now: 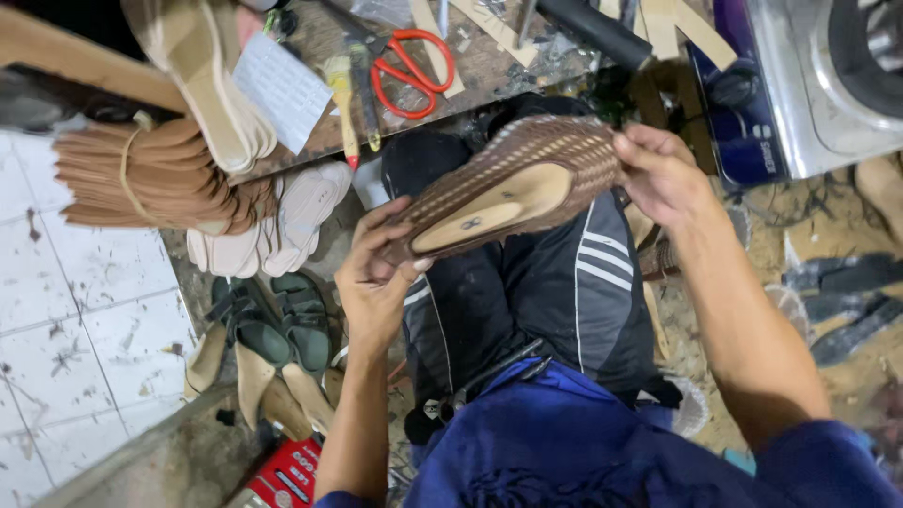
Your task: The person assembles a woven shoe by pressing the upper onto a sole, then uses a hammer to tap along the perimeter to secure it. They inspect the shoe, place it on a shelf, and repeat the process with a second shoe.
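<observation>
We hold a woven brown shoe upper on its last in the middle of the frame, above our lap, sole side turned up toward the camera. Our left hand is closed around the narrow end at centre left, thumb on the pale bottom of the last. Our right hand grips the wider end at upper right, fingers curled over the woven edge.

Above, along the top of the frame, the tabletop carries red-handled scissors and a brush with a yellow handle. At upper left a tied bundle of tan insoles sits beside a stack of pale soles. At lower left, green sandals lie on the floor. A metal machine fills the upper right corner.
</observation>
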{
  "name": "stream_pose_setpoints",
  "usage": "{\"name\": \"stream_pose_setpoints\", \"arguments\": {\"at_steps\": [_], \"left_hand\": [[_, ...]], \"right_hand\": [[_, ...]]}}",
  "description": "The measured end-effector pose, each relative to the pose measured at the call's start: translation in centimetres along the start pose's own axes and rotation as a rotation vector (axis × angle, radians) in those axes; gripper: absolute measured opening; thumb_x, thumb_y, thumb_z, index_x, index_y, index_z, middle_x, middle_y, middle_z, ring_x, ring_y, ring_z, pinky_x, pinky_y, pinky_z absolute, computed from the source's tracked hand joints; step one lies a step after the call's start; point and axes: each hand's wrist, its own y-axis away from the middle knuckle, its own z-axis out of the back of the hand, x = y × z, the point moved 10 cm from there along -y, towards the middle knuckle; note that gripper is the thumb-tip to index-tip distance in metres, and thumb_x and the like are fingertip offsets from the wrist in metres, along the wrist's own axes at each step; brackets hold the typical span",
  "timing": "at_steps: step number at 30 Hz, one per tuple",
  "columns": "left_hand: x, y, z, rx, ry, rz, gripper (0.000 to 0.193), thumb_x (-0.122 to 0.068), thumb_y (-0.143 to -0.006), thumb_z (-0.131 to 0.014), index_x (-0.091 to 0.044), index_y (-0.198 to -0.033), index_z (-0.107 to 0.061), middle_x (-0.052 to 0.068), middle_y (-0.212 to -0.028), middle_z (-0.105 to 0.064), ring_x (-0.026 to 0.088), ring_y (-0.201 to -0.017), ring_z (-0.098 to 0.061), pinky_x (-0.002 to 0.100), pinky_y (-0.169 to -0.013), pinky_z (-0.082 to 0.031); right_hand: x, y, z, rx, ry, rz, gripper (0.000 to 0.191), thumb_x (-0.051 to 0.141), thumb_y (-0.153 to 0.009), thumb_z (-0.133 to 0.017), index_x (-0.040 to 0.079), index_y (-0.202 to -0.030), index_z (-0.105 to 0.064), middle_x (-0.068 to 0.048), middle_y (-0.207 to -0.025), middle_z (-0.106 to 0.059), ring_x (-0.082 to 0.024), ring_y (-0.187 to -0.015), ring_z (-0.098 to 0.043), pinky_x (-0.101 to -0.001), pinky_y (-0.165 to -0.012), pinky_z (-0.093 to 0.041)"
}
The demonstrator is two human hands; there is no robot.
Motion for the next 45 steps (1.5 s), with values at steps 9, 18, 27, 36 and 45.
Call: {"name": "stream_pose_setpoints", "arguments": {"at_steps": [9,18,27,36,45], "left_hand": [[-2.8,3.1,-4.1,0.092,-0.187,0.054,0.040,0.002,-0.087,-0.081,-0.002,-0.126,-0.072,0.014,-0.145,-0.060,0.023,-0.131,-0.064,0.034,-0.103,-0.061],[-2.3,5.1,-4.3,0.056,-0.038,-0.035,0.040,0.003,-0.088,-0.081,-0.005,-0.127,-0.073,0.011,-0.146,-0.059,0.021,-0.131,-0.065,0.035,-0.109,-0.060],[-2.9,6.1,-4.4,0.002,-0.139,-0.052,0.044,-0.001,-0.084,-0.086,-0.006,-0.125,-0.074,0.008,-0.142,-0.060,0.020,-0.128,-0.065,0.032,-0.108,-0.059],[-2.9,5.5,-4.5,-0.018,-0.140,-0.037,0.043,-0.004,-0.083,-0.087,-0.007,-0.123,-0.074,0.008,-0.141,-0.061,0.020,-0.126,-0.067,0.033,-0.106,-0.061],[-1.4,4.8,-4.4,-0.004,-0.047,0.011,0.043,0.000,-0.085,-0.084,-0.006,-0.126,-0.073,0.009,-0.144,-0.059,0.021,-0.130,-0.066,0.035,-0.108,-0.062]], "right_hand": [[-2.8,7.3,4.4,-0.065,-0.163,-0.016,0.015,0.005,-0.111,-0.065,0.000,-0.097,-0.065,-0.010,-0.105,-0.072,-0.019,-0.100,-0.069,-0.0342,-0.101,-0.054],[-0.1,8.0,3.4,-0.212,0.259,0.073,0.014,0.005,-0.108,-0.068,0.003,-0.095,-0.067,-0.009,-0.101,-0.073,-0.018,-0.090,-0.069,-0.0350,-0.089,-0.057],[-0.2,7.8,2.1,-0.268,0.274,0.054,0.013,0.005,-0.106,-0.072,0.002,-0.094,-0.068,-0.010,-0.098,-0.073,-0.018,-0.085,-0.069,-0.0334,-0.084,-0.058],[-0.4,7.4,2.8,-0.258,0.257,0.037,0.013,0.003,-0.107,-0.071,0.002,-0.095,-0.068,-0.011,-0.098,-0.073,-0.018,-0.084,-0.069,-0.0320,-0.082,-0.058],[-2.6,5.8,6.5,-0.065,0.060,-0.060,0.017,0.008,-0.113,-0.067,0.001,-0.098,-0.066,-0.010,-0.098,-0.072,-0.018,-0.087,-0.066,-0.0317,-0.084,-0.052]]}}
